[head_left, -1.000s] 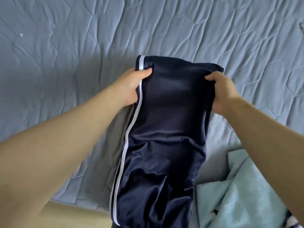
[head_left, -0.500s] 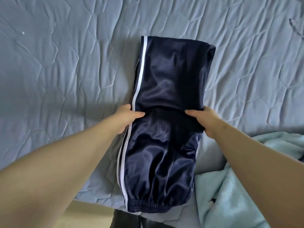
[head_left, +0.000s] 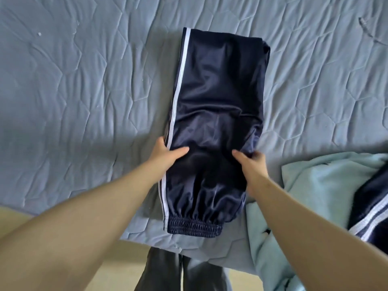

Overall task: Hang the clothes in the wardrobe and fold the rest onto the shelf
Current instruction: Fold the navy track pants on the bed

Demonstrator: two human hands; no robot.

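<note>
Dark navy track pants (head_left: 218, 97) with a white side stripe lie folded lengthwise on the blue-grey quilted bed (head_left: 84, 91), elastic waistband toward me at the near edge. My left hand (head_left: 165, 154) grips the striped left edge about halfway along, thumb on top and fingers under the cloth. My right hand (head_left: 249, 162) grips the right edge at the same height, thumb on top, fingers curled beneath.
A pale mint fleece garment (head_left: 310, 196) is bunched at the right on the bed, with another navy striped garment (head_left: 373, 208) lying on it at the frame's right edge. The bed's near edge and my legs (head_left: 180, 271) show below.
The pants were laid down flat on the bed, away from me. Both hands slid from the far end back to the middle of the pants and took hold of the side edges.
</note>
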